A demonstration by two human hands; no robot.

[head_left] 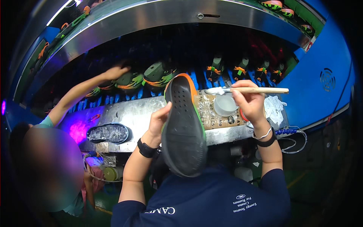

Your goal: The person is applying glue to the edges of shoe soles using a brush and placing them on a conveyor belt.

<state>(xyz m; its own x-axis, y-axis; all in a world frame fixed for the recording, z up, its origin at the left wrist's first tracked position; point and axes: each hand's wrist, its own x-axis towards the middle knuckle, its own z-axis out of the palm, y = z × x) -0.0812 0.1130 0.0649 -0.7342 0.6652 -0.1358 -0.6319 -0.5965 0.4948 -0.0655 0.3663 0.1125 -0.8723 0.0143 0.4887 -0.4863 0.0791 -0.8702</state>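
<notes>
My left hand [158,122] is closed on the edge of a shoe [184,130], tilted upright with its black underside showing. Rows of small holes dot its upper end, and orange and green trim runs along the right edge. In my right hand [250,103] is a brush [269,90] with a pale wooden handle. Its bristles, coated in something white, point left, just right of the shoe and above a translucent round tub [225,105]. That tub stands on a piece of brown cardboard [211,124].
A rack beyond the metal bench [145,113] holds several lasted shoes [214,71]. A co-worker's arm [81,89] reaches there from the left. White-smeared on top, a loose sole [108,133] lies on the bench; a crumpled white cloth [275,109] and a coiled blue hose [287,132] are at right.
</notes>
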